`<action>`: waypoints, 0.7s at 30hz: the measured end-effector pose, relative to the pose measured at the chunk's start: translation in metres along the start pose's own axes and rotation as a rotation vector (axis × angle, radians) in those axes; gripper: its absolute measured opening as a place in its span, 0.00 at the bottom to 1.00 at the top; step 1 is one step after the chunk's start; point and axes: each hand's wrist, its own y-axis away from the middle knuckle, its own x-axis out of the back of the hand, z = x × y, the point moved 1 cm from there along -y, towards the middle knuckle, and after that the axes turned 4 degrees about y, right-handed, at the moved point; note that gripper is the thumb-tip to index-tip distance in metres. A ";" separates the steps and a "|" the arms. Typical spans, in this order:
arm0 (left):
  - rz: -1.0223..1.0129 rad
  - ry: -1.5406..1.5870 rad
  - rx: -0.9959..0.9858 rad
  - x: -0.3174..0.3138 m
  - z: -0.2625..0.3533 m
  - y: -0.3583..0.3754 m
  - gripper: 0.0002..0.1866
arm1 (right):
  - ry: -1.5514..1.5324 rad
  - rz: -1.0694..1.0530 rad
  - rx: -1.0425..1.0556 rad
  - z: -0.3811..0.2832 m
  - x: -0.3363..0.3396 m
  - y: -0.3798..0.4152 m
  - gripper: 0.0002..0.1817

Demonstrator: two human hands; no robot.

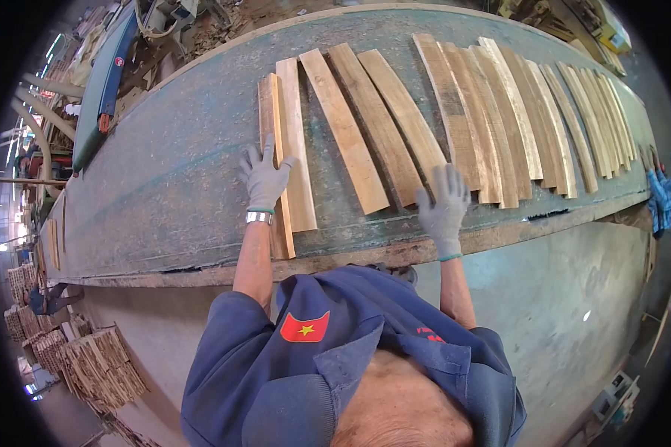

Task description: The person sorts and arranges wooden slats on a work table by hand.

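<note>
Two gloved hands over a row of wooden strips on a long worktop.
The large, worn grey-green worktop (171,171) carries flat, light and mid-brown wooden strips (343,134), loosely spaced at left and packed closer at right (some lie slightly askew). The left hand (266,177), in a grey glove, rests with fingers spread on the narrow, pale-edged wooden strip (283,237) at the row's left end. The right hand (446,208), gloved alike, has its fingers extended and apart at the near end of a tan strip (406,112) (motion blur hides whether they touch).
</note>
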 end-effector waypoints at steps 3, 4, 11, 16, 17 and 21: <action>-0.030 0.251 0.043 -0.018 -0.042 -0.008 0.27 | -0.053 -0.111 0.143 -0.051 -0.005 0.023 0.35; 0.036 0.250 0.030 -0.017 -0.052 -0.009 0.26 | -0.103 -0.122 0.189 -0.071 -0.006 0.028 0.34; 0.198 0.285 -0.021 -0.042 -0.116 -0.043 0.24 | 0.099 -0.068 0.192 -0.106 -0.067 0.019 0.30; 0.122 0.325 -0.055 -0.054 -0.066 -0.045 0.27 | -0.151 -0.096 0.261 -0.177 -0.066 0.029 0.23; 0.129 0.296 -0.081 -0.060 -0.053 -0.047 0.28 | -0.158 -0.078 0.274 -0.181 -0.069 0.031 0.23; -0.187 0.376 -0.171 -0.043 -0.017 -0.052 0.33 | -0.330 -0.058 0.252 -0.157 -0.067 0.037 0.21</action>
